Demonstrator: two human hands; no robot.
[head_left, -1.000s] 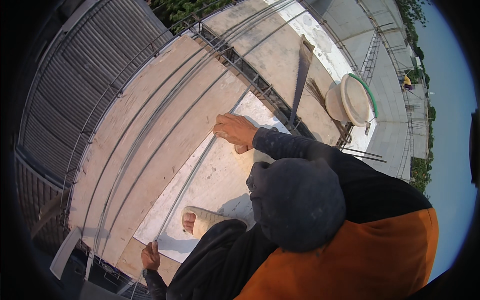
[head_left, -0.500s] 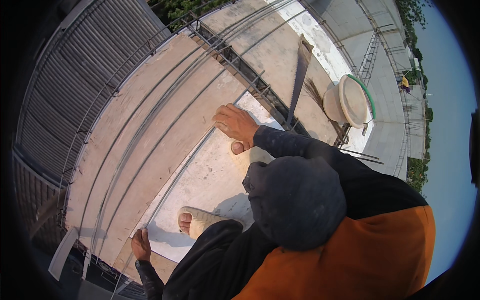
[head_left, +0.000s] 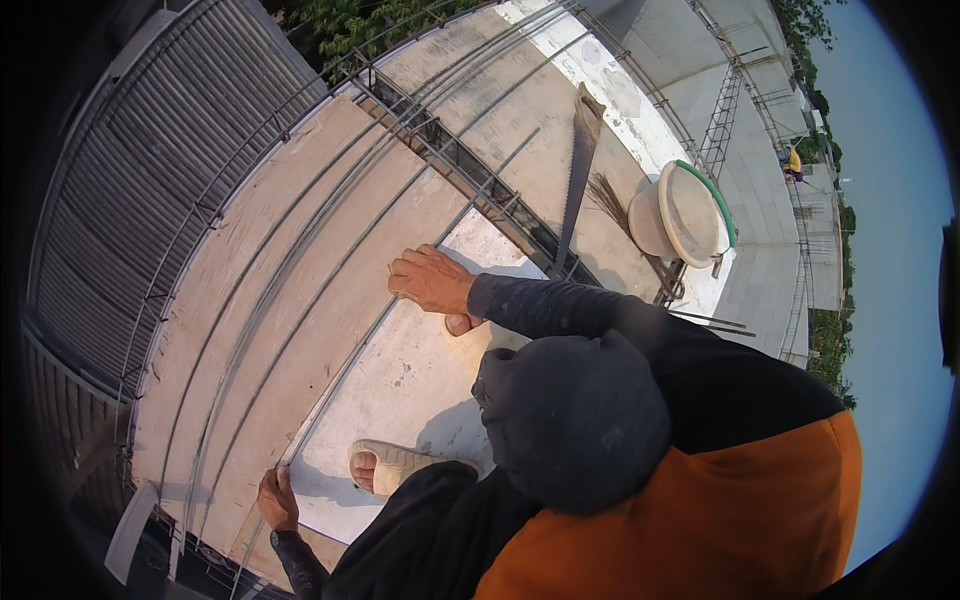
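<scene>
My right hand (head_left: 433, 281) has its fingers curled down over a thin steel rod (head_left: 350, 357) that lies along the edge of a white panel (head_left: 400, 375). At the panel's lower left corner, my left hand (head_left: 279, 497) pinches the same rod between thumb and fingers; what lies beneath those fingers is hidden. Two feet in cream sandals (head_left: 395, 462) stand on the panel. A dark rounded cap-like shape (head_left: 580, 425) covers the middle of the view, hiding part of the panel.
More steel rods (head_left: 290, 350) run over the brown boards left of the panel. A rebar-lined gap (head_left: 470, 160) crosses beyond it. Past this lie a handsaw (head_left: 577, 170), a twig bundle (head_left: 607, 197) and a white bucket (head_left: 675, 212). Corrugated roofing (head_left: 180, 170) lies far left. A person (head_left: 793, 163) is distant.
The whole view has shifted slightly left and down. My right hand has moved a little along the rod toward my left hand, which stays at the panel's corner.
</scene>
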